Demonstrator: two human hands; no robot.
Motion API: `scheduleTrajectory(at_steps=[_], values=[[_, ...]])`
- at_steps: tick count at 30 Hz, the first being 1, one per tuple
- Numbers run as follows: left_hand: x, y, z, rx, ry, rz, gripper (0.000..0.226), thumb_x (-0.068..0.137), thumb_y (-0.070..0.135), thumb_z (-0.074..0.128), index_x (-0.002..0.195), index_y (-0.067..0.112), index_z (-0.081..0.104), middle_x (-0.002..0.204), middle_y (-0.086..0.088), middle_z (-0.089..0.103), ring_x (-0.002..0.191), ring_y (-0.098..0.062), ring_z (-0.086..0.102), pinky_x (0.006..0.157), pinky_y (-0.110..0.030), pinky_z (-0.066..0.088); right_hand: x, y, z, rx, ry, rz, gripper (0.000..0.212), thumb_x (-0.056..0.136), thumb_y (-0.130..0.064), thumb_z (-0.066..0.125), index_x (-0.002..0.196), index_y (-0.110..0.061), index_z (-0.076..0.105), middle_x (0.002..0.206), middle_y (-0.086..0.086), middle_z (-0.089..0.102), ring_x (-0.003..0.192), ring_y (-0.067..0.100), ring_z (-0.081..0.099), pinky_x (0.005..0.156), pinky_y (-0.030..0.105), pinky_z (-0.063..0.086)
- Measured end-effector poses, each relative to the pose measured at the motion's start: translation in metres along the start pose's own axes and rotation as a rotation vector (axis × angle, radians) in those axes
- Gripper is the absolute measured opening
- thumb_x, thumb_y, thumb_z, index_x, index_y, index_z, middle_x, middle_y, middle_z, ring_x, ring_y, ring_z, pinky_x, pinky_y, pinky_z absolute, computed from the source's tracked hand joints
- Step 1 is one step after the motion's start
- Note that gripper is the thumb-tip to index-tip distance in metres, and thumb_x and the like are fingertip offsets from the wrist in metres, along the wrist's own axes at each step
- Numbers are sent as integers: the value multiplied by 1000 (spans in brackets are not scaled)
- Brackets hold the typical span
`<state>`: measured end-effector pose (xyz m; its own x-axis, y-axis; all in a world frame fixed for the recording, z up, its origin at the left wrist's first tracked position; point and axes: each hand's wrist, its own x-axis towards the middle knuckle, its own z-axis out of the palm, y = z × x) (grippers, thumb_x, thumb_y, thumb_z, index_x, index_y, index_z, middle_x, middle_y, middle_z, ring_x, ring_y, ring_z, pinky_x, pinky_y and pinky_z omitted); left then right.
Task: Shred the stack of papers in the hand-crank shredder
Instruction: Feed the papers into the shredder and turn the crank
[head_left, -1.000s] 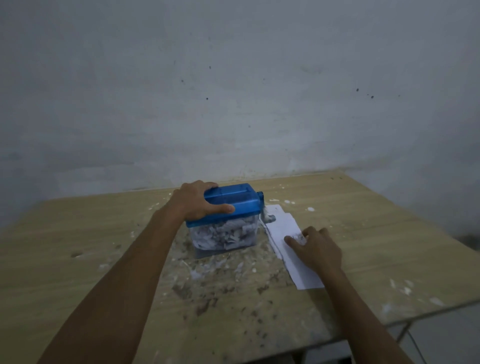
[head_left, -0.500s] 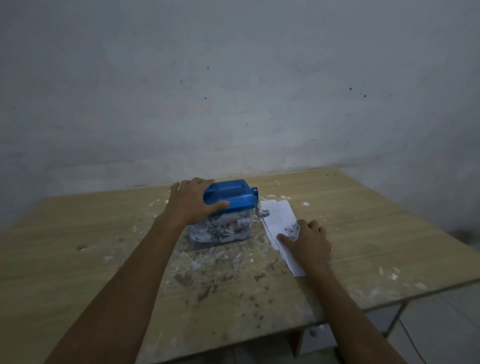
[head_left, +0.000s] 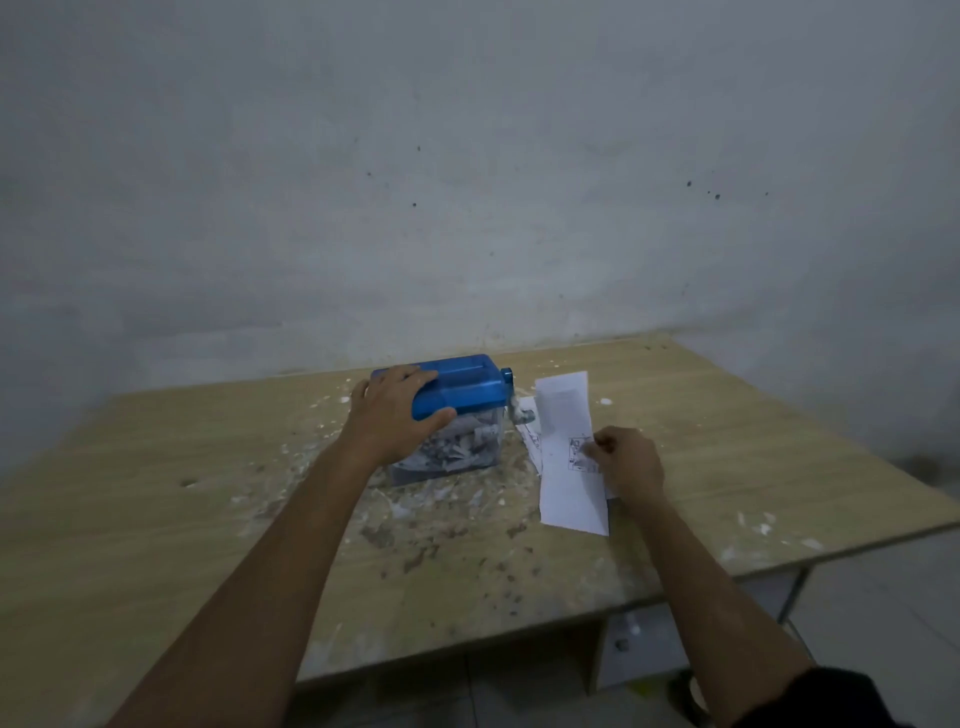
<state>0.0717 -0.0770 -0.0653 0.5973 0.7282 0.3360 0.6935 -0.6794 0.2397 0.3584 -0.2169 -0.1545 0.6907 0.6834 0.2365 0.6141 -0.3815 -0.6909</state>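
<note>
Left hand (head_left: 397, 415): clamped over blue-lidded clear plastic hand-crank shredder (head_left: 451, 415), centre table.
Right hand (head_left: 626, 460): pinching white printed paper sheet (head_left: 569, 457), right of shredder.
Risk: flimsy sheet buckling, missing slot; bin near full, jamming.

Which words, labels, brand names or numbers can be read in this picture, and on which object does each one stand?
None can be read.
Sheet of paper pinched by the right hand: a small dark printed block near the fingers, too blurred to read.
Paper underneath: faint print marks, unreadable.
Blue shredder under the left hand: no label or brand visible.
</note>
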Motion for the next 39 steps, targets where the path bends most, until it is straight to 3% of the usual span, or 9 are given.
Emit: scheduleTrajectory(at_steps=[5, 8, 10, 12, 20, 25, 33, 39], values=[[-10, 6, -4, -26, 21, -3, 64, 95, 62, 49, 149, 28, 41, 155, 0, 38, 141, -23, 35, 118, -52, 22, 5, 7, -11, -2, -36, -70, 27, 88, -18, 66, 62, -14, 63, 58, 6, 58, 56, 20, 53, 51, 26, 32], [-13, 11, -5, -33, 44, 4, 62, 95, 61, 50, 147, 28, 44, 153, 0, 41, 140, -22, 38, 118, -51, 23, 5, 11, -14, -3, -31, -66, 12, 87, -14, 66, 84, -5, 73, 73, 14, 69, 71, 31, 63, 58, 29, 36], [-16, 14, -6, -38, 45, 5, 62, 95, 60, 50, 147, 27, 44, 153, 0, 40, 140, -23, 38, 118, -50, 23, 3, 13, -17, 29, -18, -52, 20, 86, -13, 68, 105, -13, 73, 77, 8, 69, 71, 24, 63, 64, 25, 39], [-20, 16, -7, -39, 38, 6, 61, 96, 59, 50, 148, 27, 44, 153, 0, 40, 140, -22, 37, 118, -49, 22, 3, 15, -18, 22, 5, -58, 28, 85, -15, 70, 112, -17, 68, 75, 1, 66, 68, 18, 60, 64, 25, 40], [-31, 22, -7, -68, 44, -7, 60, 96, 58, 52, 147, 27, 45, 153, 0, 39, 141, -22, 36, 119, -47, 19, 2, 18, -13, -90, 81, -121, 24, 87, -16, 66, 110, -21, 65, 77, 3, 70, 66, 21, 65, 60, 32, 53], [-32, 21, -7, -82, 47, 3, 60, 95, 58, 52, 147, 27, 46, 154, 0, 39, 141, -22, 35, 118, -46, 20, 3, 18, -9, -142, 88, -151, 23, 88, -17, 64, 110, -22, 61, 83, 7, 70, 67, 23, 64, 57, 30, 49], [-33, 18, -9, -83, 23, 2, 64, 94, 62, 49, 147, 27, 46, 156, 1, 37, 143, -21, 34, 118, -47, 20, 5, 15, -9, -117, 95, -108, 6, 85, -20, 62, 84, -25, 58, 77, 6, 68, 71, 28, 63, 61, 33, 49], [-32, 20, -13, -97, 19, -5, 59, 96, 58, 51, 146, 28, 47, 153, 2, 40, 140, -22, 36, 119, -49, 19, 8, 10, -20, -98, 122, -112, 4, 83, -19, 64, 81, -18, 67, 81, 4, 69, 79, 26, 62, 69, 32, 48]])
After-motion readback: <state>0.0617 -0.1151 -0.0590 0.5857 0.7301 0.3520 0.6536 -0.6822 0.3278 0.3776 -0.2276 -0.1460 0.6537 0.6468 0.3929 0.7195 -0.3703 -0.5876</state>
